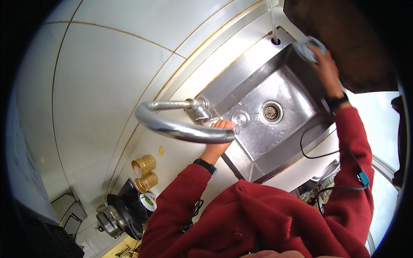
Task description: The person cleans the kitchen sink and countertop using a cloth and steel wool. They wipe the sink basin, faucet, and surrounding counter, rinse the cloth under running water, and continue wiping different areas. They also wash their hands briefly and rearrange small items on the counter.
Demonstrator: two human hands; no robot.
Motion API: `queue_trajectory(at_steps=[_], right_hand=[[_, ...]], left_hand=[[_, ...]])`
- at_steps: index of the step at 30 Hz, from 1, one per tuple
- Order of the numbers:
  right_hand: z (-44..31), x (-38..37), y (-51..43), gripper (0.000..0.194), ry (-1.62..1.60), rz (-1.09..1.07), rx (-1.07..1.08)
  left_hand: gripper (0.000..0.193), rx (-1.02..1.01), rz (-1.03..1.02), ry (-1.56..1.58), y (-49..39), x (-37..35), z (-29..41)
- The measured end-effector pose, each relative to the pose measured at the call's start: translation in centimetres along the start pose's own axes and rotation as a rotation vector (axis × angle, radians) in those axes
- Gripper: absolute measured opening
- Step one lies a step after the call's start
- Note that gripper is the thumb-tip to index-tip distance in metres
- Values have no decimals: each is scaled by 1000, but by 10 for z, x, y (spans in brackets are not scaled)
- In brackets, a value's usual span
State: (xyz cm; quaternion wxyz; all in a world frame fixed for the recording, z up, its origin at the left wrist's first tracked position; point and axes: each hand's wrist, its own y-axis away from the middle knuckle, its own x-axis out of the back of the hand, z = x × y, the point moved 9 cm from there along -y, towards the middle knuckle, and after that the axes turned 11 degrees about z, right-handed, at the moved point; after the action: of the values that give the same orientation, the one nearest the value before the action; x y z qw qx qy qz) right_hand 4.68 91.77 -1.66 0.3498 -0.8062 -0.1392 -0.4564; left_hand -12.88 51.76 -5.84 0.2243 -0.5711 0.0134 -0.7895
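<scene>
My right hand (326, 71) presses a pale, blurred cloth (303, 51) against the far right corner of the stainless steel sink (290, 87). Under the curved metal faucet spout (184, 130), my left hand (216, 150) reaches to the sink's left end, near the faucet base (200, 109). The spout covers part of that hand, so whether its fingers grip anything is hidden. Drops of water dot the basin floor around the drain (271, 112). A round metal piece (241, 119) lies close to my left fingertips.
A large dark brown board (351, 45) stands beyond the sink's right end. A clear hose (273, 22) enters a hole in the rim. On the left counter are two gold perforated holders (146, 163), a bowl of chopped greens (148, 201) and a metal pot (111, 221). A black cable (301, 146) hangs by my right sleeve.
</scene>
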Motion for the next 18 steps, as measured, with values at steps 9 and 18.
queue_trajectory(at_steps=[9, 18], right_hand=[[-63, 47, 31, 58, -332, -128, 170], [-257, -92, 7, 43, -233, -65, 138]], left_hand=[[21, 105, -19, 33, 1, 2, -5], [19, 47, 51, 0, 0, 6, -5]])
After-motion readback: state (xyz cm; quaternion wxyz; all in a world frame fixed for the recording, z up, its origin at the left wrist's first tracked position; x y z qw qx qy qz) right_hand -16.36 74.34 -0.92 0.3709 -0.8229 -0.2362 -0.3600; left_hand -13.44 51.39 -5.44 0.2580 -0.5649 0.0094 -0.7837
